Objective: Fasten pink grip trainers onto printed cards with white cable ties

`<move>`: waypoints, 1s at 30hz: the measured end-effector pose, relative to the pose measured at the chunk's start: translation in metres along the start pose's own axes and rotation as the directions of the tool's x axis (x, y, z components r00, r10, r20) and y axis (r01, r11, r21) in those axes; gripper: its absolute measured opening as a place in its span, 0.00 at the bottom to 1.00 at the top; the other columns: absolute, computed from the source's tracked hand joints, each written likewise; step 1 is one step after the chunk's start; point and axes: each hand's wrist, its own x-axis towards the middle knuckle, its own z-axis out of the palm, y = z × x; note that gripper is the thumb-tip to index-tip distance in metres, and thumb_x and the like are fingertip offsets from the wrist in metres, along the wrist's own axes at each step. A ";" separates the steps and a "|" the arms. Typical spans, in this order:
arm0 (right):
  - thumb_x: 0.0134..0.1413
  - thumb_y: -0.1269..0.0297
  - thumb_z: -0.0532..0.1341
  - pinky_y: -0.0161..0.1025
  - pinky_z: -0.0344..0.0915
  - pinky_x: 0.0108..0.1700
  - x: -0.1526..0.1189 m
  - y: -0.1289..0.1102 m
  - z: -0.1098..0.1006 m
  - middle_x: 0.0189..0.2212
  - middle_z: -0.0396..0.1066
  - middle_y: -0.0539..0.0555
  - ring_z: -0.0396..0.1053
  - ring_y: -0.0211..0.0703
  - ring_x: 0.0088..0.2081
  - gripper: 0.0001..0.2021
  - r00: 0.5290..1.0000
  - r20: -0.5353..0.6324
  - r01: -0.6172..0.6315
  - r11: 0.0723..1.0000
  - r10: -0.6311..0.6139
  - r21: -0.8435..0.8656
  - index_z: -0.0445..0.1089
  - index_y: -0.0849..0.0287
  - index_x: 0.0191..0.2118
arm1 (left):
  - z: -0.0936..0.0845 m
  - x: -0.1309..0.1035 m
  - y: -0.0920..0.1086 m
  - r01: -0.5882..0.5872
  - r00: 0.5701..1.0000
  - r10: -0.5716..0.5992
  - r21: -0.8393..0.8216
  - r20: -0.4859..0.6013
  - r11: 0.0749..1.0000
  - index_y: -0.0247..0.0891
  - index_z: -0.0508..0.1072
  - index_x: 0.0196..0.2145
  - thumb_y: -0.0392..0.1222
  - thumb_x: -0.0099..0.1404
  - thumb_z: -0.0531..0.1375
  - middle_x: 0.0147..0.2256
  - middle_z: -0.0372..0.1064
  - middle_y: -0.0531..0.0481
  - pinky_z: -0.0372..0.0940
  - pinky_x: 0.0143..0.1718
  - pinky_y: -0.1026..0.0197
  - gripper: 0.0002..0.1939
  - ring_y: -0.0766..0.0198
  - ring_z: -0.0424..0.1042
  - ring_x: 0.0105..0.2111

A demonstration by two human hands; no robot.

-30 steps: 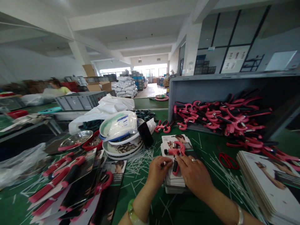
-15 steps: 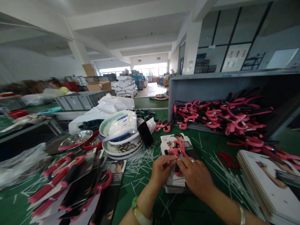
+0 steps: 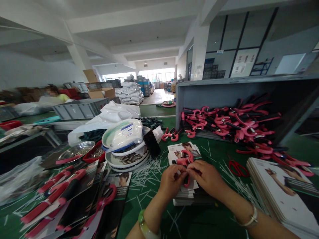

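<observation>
A pink-and-black hand tool with curved jaws [image 3: 187, 155] lies on a stack of printed cards [image 3: 184, 199] in front of me. My left hand [image 3: 171, 181] is at the tool's near left side, thumb and fingers pinched together. From the right, my right hand [image 3: 206, 176] reaches over the cards, its fingertips closed against those of the left. Between them seems to be a thin white cable tie, mostly hidden by the fingers. Loose white cable ties [image 3: 149, 171] are strewn over the green table just left of the cards.
A tipped grey crate [image 3: 178, 109] holds many similar tools. More cards [image 3: 284, 196] are stacked at right, near red scissors [image 3: 238, 168]. Carded tools [image 3: 72, 189] pile up at left. Stacked plates of metal parts [image 3: 127, 162] and a black phone [image 3: 152, 144] stand further back.
The right hand has turned slightly, its fingers lifting and pinching closer to the left fingertips. The view has shifted a little; the tool stays on the cards.
</observation>
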 end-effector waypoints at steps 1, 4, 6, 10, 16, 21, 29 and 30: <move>0.60 0.63 0.51 0.38 0.62 0.36 0.001 0.001 0.003 0.29 0.71 0.53 0.67 0.42 0.34 0.12 0.999 -0.023 0.023 0.999 -0.023 -0.023 0.69 0.57 0.30 | -0.001 0.001 0.002 -0.002 1.000 0.002 0.009 -0.001 1.000 0.38 0.73 0.31 0.38 0.60 0.58 0.29 0.69 0.52 0.59 0.28 0.67 0.04 0.70 0.63 0.24; 0.60 0.63 0.50 0.37 0.61 0.34 0.003 0.006 0.011 0.26 0.68 0.53 0.65 0.41 0.31 0.13 0.978 -0.181 0.098 0.995 -0.102 -0.032 0.66 0.58 0.27 | -0.004 0.003 0.010 0.007 1.000 -0.007 0.046 0.001 0.999 0.39 0.73 0.31 0.35 0.57 0.59 0.32 0.67 0.52 0.59 0.32 0.67 0.03 0.67 0.66 0.31; 0.61 0.63 0.50 0.36 0.61 0.33 0.004 0.011 0.012 0.24 0.66 0.52 0.65 0.40 0.29 0.13 0.936 -0.348 0.067 0.998 -0.058 0.013 0.64 0.58 0.27 | -0.006 0.005 0.015 0.053 0.998 -0.056 0.081 0.028 0.995 0.39 0.72 0.29 0.34 0.54 0.60 0.33 0.66 0.53 0.58 0.29 0.67 0.04 0.68 0.65 0.30; 0.60 0.60 0.51 0.34 0.62 0.31 0.008 0.020 0.004 0.24 0.66 0.50 0.65 0.39 0.27 0.12 0.943 -0.332 0.013 0.992 0.030 0.128 0.65 0.57 0.28 | -0.005 0.003 0.014 0.119 0.991 -0.121 0.049 0.049 0.992 0.38 0.72 0.28 0.35 0.54 0.59 0.32 0.65 0.53 0.54 0.24 0.68 0.02 0.72 0.60 0.23; 0.53 0.56 0.61 0.38 0.65 0.40 0.007 0.022 0.002 0.37 0.73 0.54 0.69 0.43 0.38 0.14 0.976 0.013 0.212 0.967 -0.216 0.139 0.69 0.56 0.44 | 0.000 0.002 0.008 0.139 0.990 -0.139 -0.006 0.020 0.990 0.36 0.74 0.28 0.38 0.55 0.60 0.31 0.66 0.51 0.55 0.25 0.68 0.04 0.71 0.61 0.23; 0.59 0.63 0.56 0.38 0.65 0.40 0.011 0.018 0.014 0.34 0.74 0.53 0.69 0.41 0.38 0.08 0.945 -0.103 0.316 0.948 -0.311 0.035 0.72 0.57 0.36 | 0.000 0.005 0.010 0.161 0.985 -0.163 0.041 0.048 0.986 0.35 0.73 0.24 0.36 0.55 0.58 0.29 0.66 0.51 0.55 0.25 0.67 0.05 0.70 0.62 0.24; 0.60 0.69 0.50 0.40 0.61 0.34 0.004 0.021 0.020 0.26 0.67 0.55 0.64 0.44 0.32 0.11 0.909 -0.200 0.321 0.919 -0.367 -0.228 0.65 0.60 0.29 | -0.008 0.006 0.025 0.224 0.966 -0.249 0.251 0.073 0.942 0.44 0.76 0.33 0.42 0.57 0.58 0.37 0.68 0.52 0.58 0.28 0.65 0.07 0.66 0.67 0.30; 0.60 0.69 0.50 0.40 0.60 0.35 0.002 0.022 0.021 0.26 0.67 0.54 0.63 0.44 0.32 0.10 0.911 -0.230 0.296 0.930 -0.344 -0.216 0.64 0.60 0.29 | -0.010 0.007 0.026 0.232 0.961 -0.263 0.274 0.080 0.933 0.46 0.76 0.33 0.42 0.57 0.59 0.37 0.68 0.53 0.58 0.28 0.65 0.07 0.66 0.67 0.29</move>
